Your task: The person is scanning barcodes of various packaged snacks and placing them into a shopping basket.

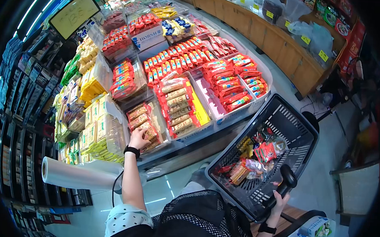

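My left hand (139, 139), with a black band at the wrist, reaches into a clear bin at the display's near edge. Its fingers are curled onto a red-edged wrapped snack bar (149, 128), one of a row lying there. My right hand (279, 201) is closed on the black handle (286, 183) of a dark grey shopping basket (266, 106). Inside the basket lie a red snack packet (265, 152), a pack of light brown bars (239, 172) and several other small wrapped items. The basket tilts beside the display.
Bins of red-wrapped snacks (228, 84) fill the display, with yellow packets (93, 85) on the left. A clear plastic bag roll (77, 172) sticks out at the near left corner. Wooden shelving (283, 54) stands across the aisle; a price sign (75, 14) rises at upper left.
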